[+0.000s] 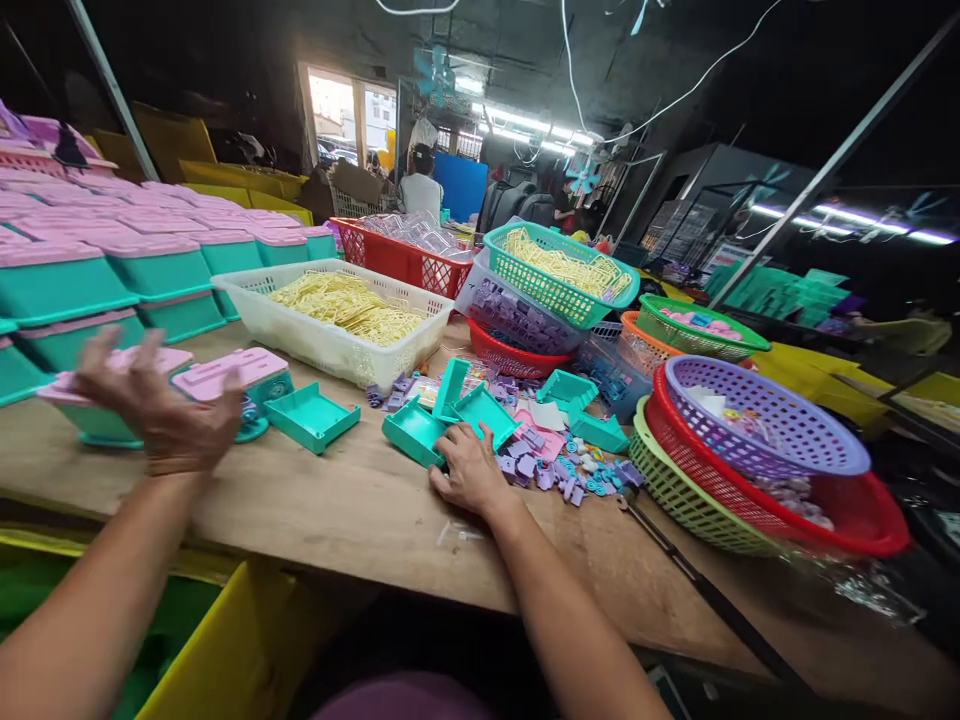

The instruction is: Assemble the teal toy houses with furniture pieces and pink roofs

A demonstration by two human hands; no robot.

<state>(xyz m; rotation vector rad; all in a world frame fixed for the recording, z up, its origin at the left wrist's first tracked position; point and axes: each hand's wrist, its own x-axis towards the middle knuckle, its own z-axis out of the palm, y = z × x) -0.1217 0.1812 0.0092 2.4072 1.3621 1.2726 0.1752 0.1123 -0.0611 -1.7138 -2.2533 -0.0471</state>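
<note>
Head view: left hand (161, 400) hangs with fingers spread, nothing in it, near pink-lidded box (244, 373). Right hand (471, 468) bent over teal trays (411, 432); can't tell if gripping. Purple parts (525, 462) right of those fingers. Looks like tray-grabbing step; next move calls for firm pinch imo.

Teal trays (411, 432) clustered on wooden tabletop (337, 510)

Both forearms (559, 590) are bare, as are the right hand (471, 468) and the left hand (169, 405), which is slightly blurred.
</note>
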